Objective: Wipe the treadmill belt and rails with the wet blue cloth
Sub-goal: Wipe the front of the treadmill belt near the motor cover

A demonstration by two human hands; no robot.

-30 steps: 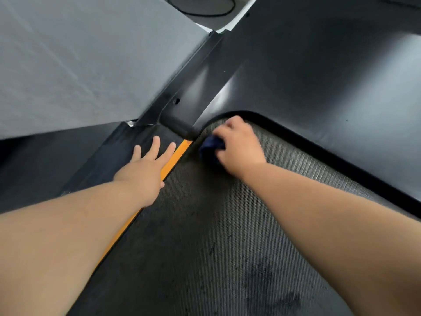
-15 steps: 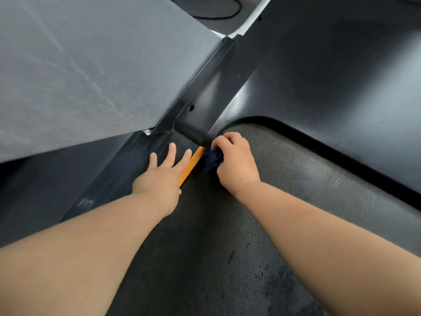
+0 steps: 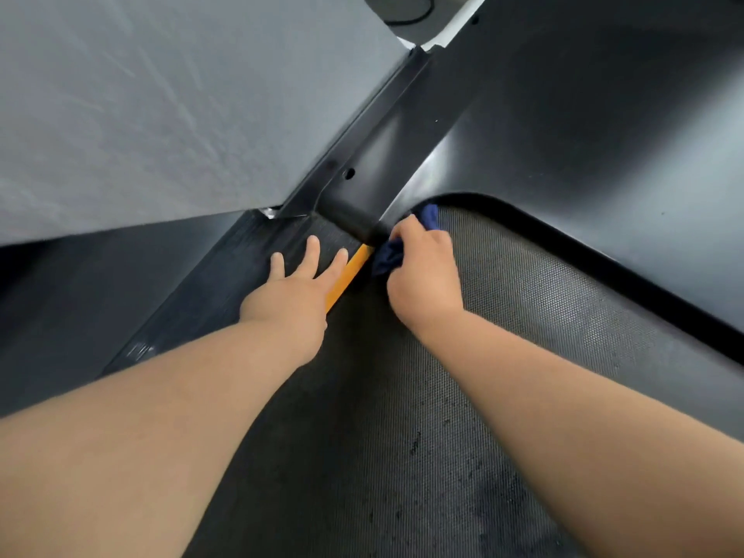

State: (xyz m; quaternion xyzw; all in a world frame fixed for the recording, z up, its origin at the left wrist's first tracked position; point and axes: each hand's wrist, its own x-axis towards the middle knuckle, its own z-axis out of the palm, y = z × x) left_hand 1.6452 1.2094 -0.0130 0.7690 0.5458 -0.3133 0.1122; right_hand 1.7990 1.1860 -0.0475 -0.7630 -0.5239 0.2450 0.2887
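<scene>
1. Right hand: curled and clamped on the blue cloth, knuckles up, forearm entering from the lower right of the frame.
2. Left hand: flat and spread, palm down on the side rail, grasping nothing; its fingers point toward the upper centre.
3. Belt: dark grey, with a fine dotted weave (darker blotches show near the bottom centre).
4. Orange strip: narrow and smooth, between rail and belt, partly under the left hand.
5. Motor cover: smooth black moulded plastic, curving around the belt's front edge, upper right.
6. Blue cloth: dark navy, bunched, pressed into the corner where belt, strip and cover meet; a fold shows beyond the right hand's fingertips.
</scene>
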